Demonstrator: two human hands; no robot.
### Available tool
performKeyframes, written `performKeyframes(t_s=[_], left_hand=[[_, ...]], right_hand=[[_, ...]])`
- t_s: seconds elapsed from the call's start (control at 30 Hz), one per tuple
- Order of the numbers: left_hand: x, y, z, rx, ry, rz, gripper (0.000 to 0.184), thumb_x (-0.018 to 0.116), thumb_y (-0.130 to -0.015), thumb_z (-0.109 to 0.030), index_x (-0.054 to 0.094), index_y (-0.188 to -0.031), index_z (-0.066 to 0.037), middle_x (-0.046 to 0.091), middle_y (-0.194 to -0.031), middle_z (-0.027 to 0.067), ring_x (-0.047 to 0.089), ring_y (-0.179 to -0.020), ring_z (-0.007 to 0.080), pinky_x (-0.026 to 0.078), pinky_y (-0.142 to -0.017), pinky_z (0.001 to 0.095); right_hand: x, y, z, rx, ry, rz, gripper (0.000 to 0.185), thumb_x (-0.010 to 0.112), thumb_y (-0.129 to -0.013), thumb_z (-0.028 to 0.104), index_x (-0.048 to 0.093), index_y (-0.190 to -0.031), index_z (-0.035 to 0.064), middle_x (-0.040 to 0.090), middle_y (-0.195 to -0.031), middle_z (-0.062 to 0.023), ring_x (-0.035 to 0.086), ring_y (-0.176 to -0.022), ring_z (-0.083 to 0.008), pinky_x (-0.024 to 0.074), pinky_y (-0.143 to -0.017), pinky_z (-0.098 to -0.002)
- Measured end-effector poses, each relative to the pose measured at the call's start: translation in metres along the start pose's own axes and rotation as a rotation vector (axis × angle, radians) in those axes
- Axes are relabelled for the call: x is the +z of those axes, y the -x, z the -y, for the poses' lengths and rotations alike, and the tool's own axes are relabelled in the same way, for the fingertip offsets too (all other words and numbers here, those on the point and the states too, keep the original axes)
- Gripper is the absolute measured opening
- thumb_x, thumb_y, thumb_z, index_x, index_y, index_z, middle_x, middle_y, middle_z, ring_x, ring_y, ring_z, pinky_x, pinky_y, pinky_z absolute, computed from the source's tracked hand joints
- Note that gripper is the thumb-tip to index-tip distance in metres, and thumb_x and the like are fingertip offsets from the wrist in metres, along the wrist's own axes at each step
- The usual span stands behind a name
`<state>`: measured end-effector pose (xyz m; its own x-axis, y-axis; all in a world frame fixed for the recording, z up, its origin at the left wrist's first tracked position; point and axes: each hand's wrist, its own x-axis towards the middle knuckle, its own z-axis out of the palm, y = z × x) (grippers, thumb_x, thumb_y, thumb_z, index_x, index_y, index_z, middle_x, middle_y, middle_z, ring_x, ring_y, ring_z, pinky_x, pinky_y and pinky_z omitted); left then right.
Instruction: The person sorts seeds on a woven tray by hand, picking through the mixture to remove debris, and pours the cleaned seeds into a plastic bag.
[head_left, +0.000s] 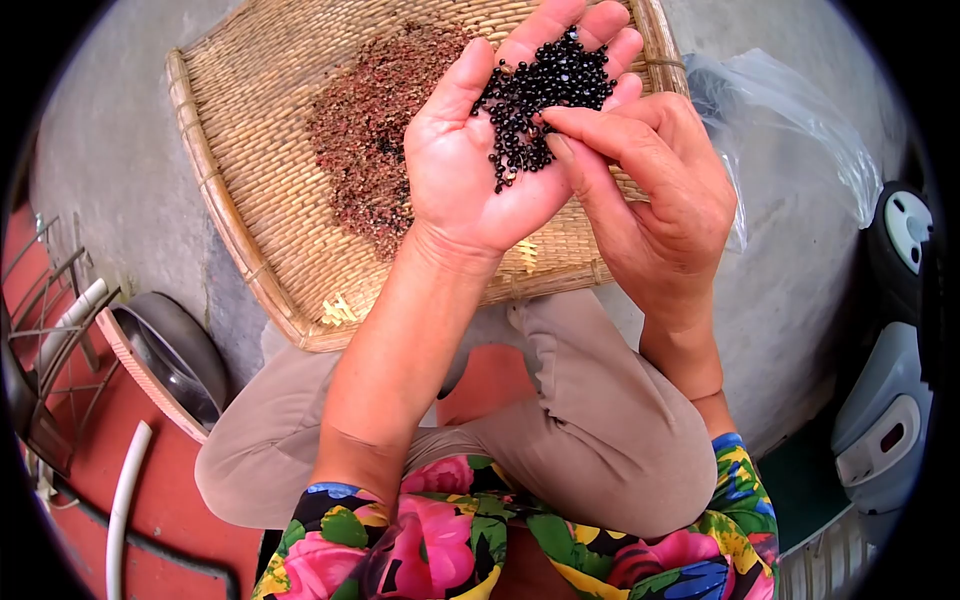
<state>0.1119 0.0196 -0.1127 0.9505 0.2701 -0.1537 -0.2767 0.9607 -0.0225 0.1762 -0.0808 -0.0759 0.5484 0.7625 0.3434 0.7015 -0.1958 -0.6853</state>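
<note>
- Grey floor [110, 150] surrounds the woven tray [230, 85]; a clear plastic bag [790, 115] lies beside it.
- Black seeds [555, 85] sit heaped on the left hand [455, 190], palm up and spread, above the tray.
- Thumb and forefinger of the right hand [675, 195] are narrowed at the heap; whether they grip a seed, I cannot tell.
- Tilting that palm, or nudging too hard, could roll loose seeds into the tray's reddish pile [345, 150].
- Pale bits [339, 310] also lie in the tray, near its edge.

Black on seeds [550, 82], upper centre; mottled red-brown on heap [355, 140], upper left; tan weave on tray [232, 112]; multicoloured florals on sleeves [425, 545], bottom.
</note>
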Motion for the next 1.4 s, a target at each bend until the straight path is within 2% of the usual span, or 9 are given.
performKeyframes(t_s=[0.33, 0.43, 0.5, 0.6, 0.97, 1.07, 1.17, 1.33, 1.4], left_hand=[[-0.004, -0.003, 0.003, 0.006, -0.119, 0.004, 0.061, 0.037, -0.093, -0.038, 0.032, -0.139, 0.001, 0.031, -0.144, 0.0185, 0.023, -0.137, 0.0314, 0.014, -0.114, 0.0422], [-0.005, -0.007, 0.0, 0.03, -0.16, 0.188, 0.061, 0.038, -0.092, -0.038, 0.032, -0.138, 0.002, 0.034, -0.142, 0.019, 0.024, -0.136, 0.0317, 0.015, -0.114, 0.0425], [0.0, -0.001, 0.002, 0.017, -0.049, -0.023, 0.061, 0.04, -0.091, -0.037, 0.034, -0.137, 0.003, 0.035, -0.141, 0.0194, 0.026, -0.135, 0.0317, 0.016, -0.114, 0.0425], [0.001, -0.001, 0.002, 0.02, -0.026, -0.041, 0.061, 0.041, -0.091, -0.036, 0.033, -0.137, 0.003, 0.035, -0.14, 0.0196, 0.028, -0.134, 0.0318, 0.017, -0.113, 0.0427], [-0.002, 0.002, 0.004, 0.003, -0.062, -0.019, 0.059, 0.04, -0.092, -0.034, 0.031, -0.138, 0.003, 0.032, -0.143, 0.0198, 0.023, -0.137, 0.0315, 0.015, -0.114, 0.0423], [-0.002, 0.002, 0.001, 0.003, -0.009, -0.016, 0.058, 0.042, -0.092, -0.032, 0.032, -0.138, 0.003, 0.032, -0.143, 0.0195, 0.022, -0.137, 0.0318, 0.016, -0.114, 0.0429], [-0.001, 0.003, -0.002, 0.006, 0.06, -0.042, 0.057, 0.042, -0.092, -0.031, 0.033, -0.137, 0.002, 0.032, -0.143, 0.0191, 0.022, -0.137, 0.0318, 0.016, -0.115, 0.0433], [-0.005, 0.001, -0.004, 0.019, 0.033, 0.009, 0.057, 0.042, -0.093, -0.032, 0.032, -0.138, 0.002, 0.032, -0.144, 0.019, 0.022, -0.137, 0.0316, 0.015, -0.115, 0.0433], [-0.006, 0.001, -0.001, 0.011, 0.04, 0.04, 0.058, 0.041, -0.093, -0.033, 0.031, -0.138, 0.002, 0.032, -0.144, 0.0191, 0.022, -0.137, 0.0317, 0.015, -0.115, 0.0435]], right_hand=[[0.004, 0.001, -0.001, 0.039, -0.011, 0.004, 0.016, 0.072, -0.07, -0.004, 0.066, -0.083, 0.003, 0.057, -0.072, -0.0038, 0.053, -0.064, -0.0142, 0.0431, -0.056, -0.0239], [-0.001, 0.001, 0.0, 0.057, -0.122, -0.053, 0.015, 0.072, -0.071, -0.004, 0.066, -0.083, 0.0028, 0.058, -0.074, -0.0039, 0.053, -0.065, -0.014, 0.0442, -0.056, -0.0236], [-0.003, 0.001, -0.002, 0.072, -0.078, -0.082, 0.016, 0.073, -0.071, -0.003, 0.067, -0.084, 0.0032, 0.058, -0.075, -0.0043, 0.054, -0.066, -0.0142, 0.0442, -0.056, -0.0236], [-0.003, 0.002, -0.002, 0.017, -0.034, -0.032, 0.019, 0.074, -0.068, -0.003, 0.067, -0.085, 0.0035, 0.058, -0.073, -0.0043, 0.054, -0.065, -0.015, 0.0437, -0.057, -0.0247], [0.003, 0.002, 0.005, 0.109, 0.0, 0.07, 0.018, 0.071, -0.067, -0.005, 0.063, -0.081, 0.0033, 0.056, -0.071, -0.0032, 0.052, -0.063, -0.0123, 0.0426, -0.057, -0.0233], [-0.005, 0.003, 0.008, 0.202, -0.19, -0.054, 0.014, 0.07, -0.07, -0.005, 0.062, -0.08, 0.0011, 0.054, -0.074, -0.0007, 0.046, -0.063, -0.0074, 0.039, -0.057, -0.019], [-0.022, 0.005, 0.005, 0.248, -0.071, -0.1, 0.012, 0.069, -0.072, -0.005, 0.062, -0.08, 0.0002, 0.054, -0.074, -0.0008, 0.045, -0.064, -0.0071, 0.0371, -0.056, -0.0189], [-0.024, 0.004, -0.004, 0.243, -0.009, -0.045, 0.014, 0.071, -0.073, -0.003, 0.067, -0.085, 0.0015, 0.056, -0.074, -0.0011, 0.047, -0.064, -0.0073, 0.0347, -0.053, -0.0193], [-0.011, 0.0, 0.004, 0.091, -0.023, -0.008, 0.017, 0.072, -0.07, -0.004, 0.068, -0.086, 0.0023, 0.057, -0.072, -0.0036, 0.051, -0.063, -0.0106, 0.0399, -0.053, -0.0217]])
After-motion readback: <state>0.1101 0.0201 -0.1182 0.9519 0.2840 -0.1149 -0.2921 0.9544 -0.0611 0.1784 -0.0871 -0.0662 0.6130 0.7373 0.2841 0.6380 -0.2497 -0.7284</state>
